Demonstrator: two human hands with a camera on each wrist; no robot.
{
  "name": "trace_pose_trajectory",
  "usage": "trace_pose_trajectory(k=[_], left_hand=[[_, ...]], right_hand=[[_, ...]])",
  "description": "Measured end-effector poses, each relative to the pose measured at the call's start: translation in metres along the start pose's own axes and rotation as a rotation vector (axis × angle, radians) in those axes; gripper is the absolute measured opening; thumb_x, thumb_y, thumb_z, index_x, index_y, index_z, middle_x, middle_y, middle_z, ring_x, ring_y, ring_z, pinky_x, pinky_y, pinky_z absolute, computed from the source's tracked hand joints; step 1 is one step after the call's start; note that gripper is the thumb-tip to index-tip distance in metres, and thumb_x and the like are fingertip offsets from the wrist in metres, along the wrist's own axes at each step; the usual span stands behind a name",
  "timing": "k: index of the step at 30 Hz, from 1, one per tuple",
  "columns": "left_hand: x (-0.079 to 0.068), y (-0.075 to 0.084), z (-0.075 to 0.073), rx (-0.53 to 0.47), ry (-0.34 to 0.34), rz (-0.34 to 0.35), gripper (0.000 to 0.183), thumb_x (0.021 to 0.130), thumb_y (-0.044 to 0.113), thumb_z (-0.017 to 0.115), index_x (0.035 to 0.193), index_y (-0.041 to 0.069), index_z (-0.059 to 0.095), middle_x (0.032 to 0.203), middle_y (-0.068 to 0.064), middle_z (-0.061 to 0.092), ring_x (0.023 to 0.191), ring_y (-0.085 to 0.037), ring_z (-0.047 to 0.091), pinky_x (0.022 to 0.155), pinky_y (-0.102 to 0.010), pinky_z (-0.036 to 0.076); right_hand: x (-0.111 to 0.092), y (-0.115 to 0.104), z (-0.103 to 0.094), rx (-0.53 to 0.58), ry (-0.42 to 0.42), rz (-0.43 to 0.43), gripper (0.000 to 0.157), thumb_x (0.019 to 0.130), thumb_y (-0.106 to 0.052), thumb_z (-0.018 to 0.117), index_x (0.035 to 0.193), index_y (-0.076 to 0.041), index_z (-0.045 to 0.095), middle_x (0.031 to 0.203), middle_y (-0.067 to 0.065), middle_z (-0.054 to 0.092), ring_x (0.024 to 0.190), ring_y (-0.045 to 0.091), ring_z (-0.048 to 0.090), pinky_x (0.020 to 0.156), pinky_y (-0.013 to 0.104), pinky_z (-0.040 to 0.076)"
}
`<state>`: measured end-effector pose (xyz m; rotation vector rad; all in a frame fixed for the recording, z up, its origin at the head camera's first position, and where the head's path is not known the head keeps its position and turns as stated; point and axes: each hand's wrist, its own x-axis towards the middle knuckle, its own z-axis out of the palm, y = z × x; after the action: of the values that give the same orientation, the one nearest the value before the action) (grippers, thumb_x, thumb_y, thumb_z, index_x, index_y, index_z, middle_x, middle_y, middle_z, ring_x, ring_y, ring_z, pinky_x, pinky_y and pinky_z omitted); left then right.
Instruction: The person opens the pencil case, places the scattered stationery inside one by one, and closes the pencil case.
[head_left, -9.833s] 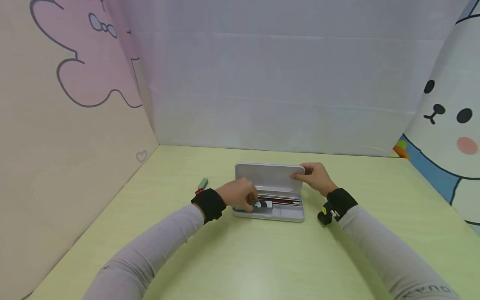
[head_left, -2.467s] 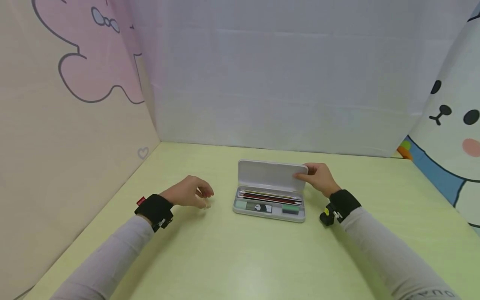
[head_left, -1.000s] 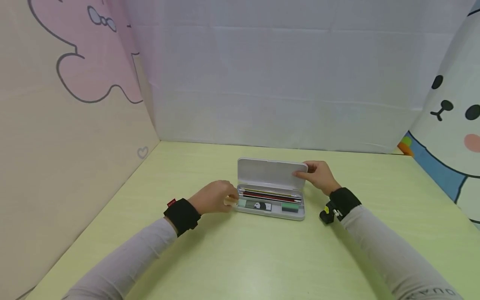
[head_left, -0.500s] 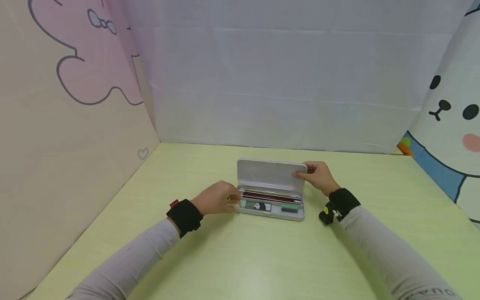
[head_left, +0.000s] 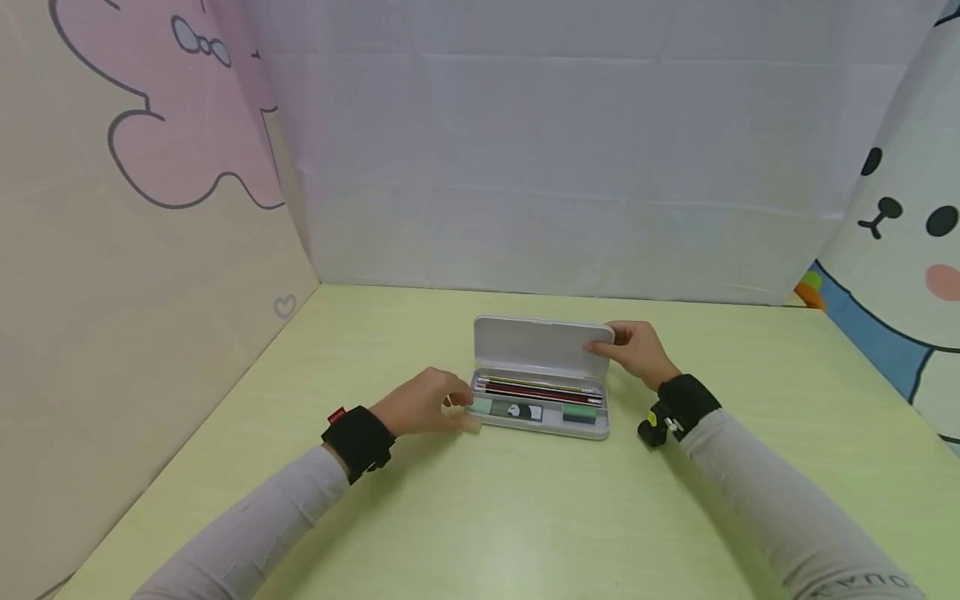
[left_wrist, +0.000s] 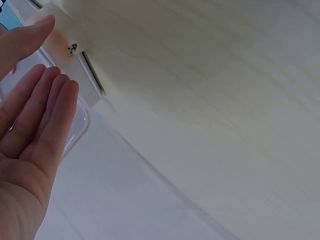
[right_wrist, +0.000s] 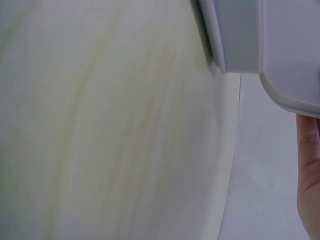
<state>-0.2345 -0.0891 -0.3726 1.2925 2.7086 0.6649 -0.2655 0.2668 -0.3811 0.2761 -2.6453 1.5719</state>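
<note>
An open white pencil case stands on the table with its lid raised. Several pencils lie in its long compartment. In front of them sit a panda-printed block and a green-and-grey block, perhaps erasers. My right hand pinches the lid's right corner; the right wrist view shows its fingers behind the lid. At the case's left end is my left hand, fingers straight, thumb apart. Its thumb lies over a translucent piece with a small animal face, like a sticker, against the case's end.
The pale yellow-green table extends around the case. A white sheet hangs behind it. Cartoon-printed panels stand at left and right.
The green-and-grey block, earlier on the table at left, is now in the case. My left hand brought a small clear piece to the case's left end; its fingers have spread. The right hand stays.
</note>
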Motion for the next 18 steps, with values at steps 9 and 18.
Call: trace_pose_trajectory(k=[9,18], left_hand=[[-0.0039,0.0006,0.0025,0.012,-0.009,-0.003,0.018,0.078,0.011,0.077,0.094,0.007,0.070,0.091,-0.002,0.070,0.080,-0.012,0.061,0.076,-0.025,0.053],[-0.0033,0.0073,0.0059,0.028,-0.020,-0.045,0.014,0.075,0.005,0.076,0.085,0.011,0.067,0.077,0.004,0.060,0.073,-0.009,0.050,0.070,-0.021,0.045]], right_hand=[[0.0030,0.0036,-0.0009,-0.013,0.001,0.002,0.035,0.085,-0.020,0.073,0.107,0.007,0.067,0.086,-0.011,0.069,0.075,-0.005,0.061,0.072,0.017,0.049],[0.0024,0.0037,-0.0004,-0.036,0.008,-0.010,0.034,0.084,-0.020,0.074,0.107,0.005,0.068,0.088,-0.009,0.069,0.076,-0.004,0.061,0.071,0.017,0.049]])
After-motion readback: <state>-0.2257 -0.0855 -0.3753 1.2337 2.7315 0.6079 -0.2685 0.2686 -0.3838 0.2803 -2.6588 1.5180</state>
